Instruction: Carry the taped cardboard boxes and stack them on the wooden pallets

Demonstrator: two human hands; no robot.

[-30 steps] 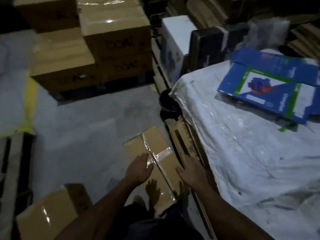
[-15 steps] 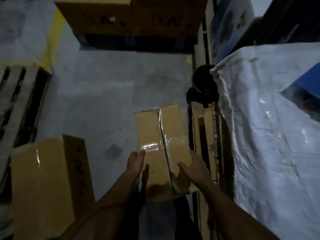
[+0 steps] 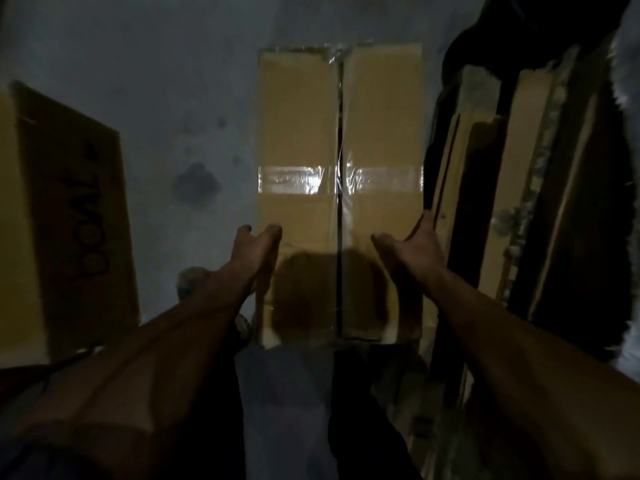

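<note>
Fingers first: the left hand (image 3: 258,239) sits at the left edge of the taped cardboard box (image 3: 341,188), thumb up on the top face and the other fingers (image 3: 244,233) dropping down the side, so it looks like it's gripping that edge, though the low light makes the contact a bit murky. The right hand (image 3: 412,239) mirrors it on the right edge, thumb reaching inward over the top and the fingers (image 3: 426,220) stretched along the edge, squeezed into the narrow gap between the box and the wooden pallet (image 3: 485,174). These fingers look fairly straight, more pressing than curled, and what they do below the edge is out of sight.

The box itself lies flat on the grey concrete floor (image 3: 156,98), right below the camera between both forearms. Its two top flaps meet in a dark centre seam, with one clear tape strip (image 3: 341,180) running across the middle and more glossy tape at the far end. The near part of the top is in shadow (the person's own, by the look of it).

Moving outward: the pallet is just beside the box on the right, its pale slats running away from the camera with dark gaps between them. On the left, well apart from the first box, stands a second cardboard box (image 3: 59,216) with dark printed lettering on its side, too blurred to read properly. A dark stain (image 3: 195,183) marks the floor between the two boxes.
</note>
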